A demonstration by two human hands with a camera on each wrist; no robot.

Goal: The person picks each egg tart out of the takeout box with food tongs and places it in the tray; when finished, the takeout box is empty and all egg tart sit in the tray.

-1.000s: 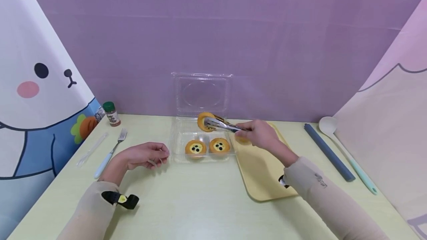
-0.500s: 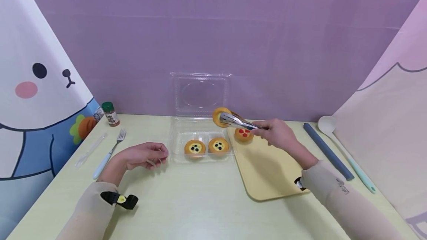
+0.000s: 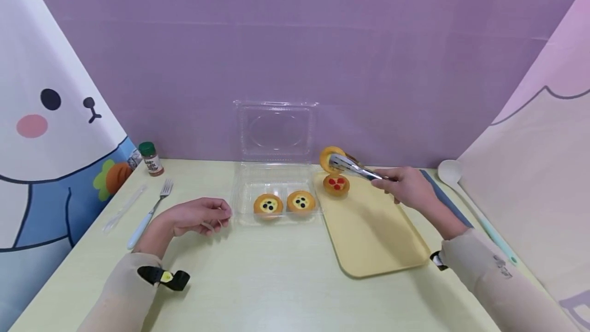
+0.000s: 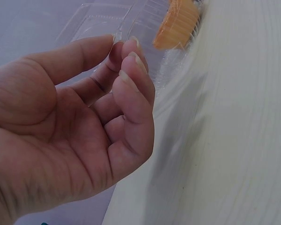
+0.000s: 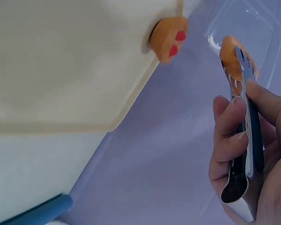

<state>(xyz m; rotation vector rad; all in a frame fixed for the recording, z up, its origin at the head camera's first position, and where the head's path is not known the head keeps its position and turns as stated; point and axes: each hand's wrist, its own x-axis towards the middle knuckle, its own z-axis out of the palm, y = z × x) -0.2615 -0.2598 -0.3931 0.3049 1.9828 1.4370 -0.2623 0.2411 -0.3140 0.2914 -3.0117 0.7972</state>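
My right hand [image 3: 410, 187] grips metal tongs [image 3: 357, 167], whose ends pinch a round egg tart [image 3: 325, 160] tilted on its side. That tart hangs over the far left corner of the yellow tray [image 3: 373, 240], just above a tart with red pieces [image 3: 336, 185]. In the clear plastic box [image 3: 275, 132], its lid raised, sit two tarts with dark dots, a left tart [image 3: 268, 204] and a right tart [image 3: 301, 202]. Beside the box's left edge my left hand [image 4: 84, 122] hovers loosely curled, thumb and forefinger tips close together; whether they touch the rim I cannot tell.
To the left lie a fork [image 3: 149, 214] with a light blue handle and a clear plastic strip [image 3: 124, 209]. A green-capped jar [image 3: 151, 159] stands behind them. A blue bar [image 3: 444, 199] and a pale long-handled spoon [image 3: 475, 206] lie at the right.
My right hand has carried the tongs and the tart rightward, from above the plastic box to over the tray. The red-topped tart has come into sight. My left hand has stayed put.
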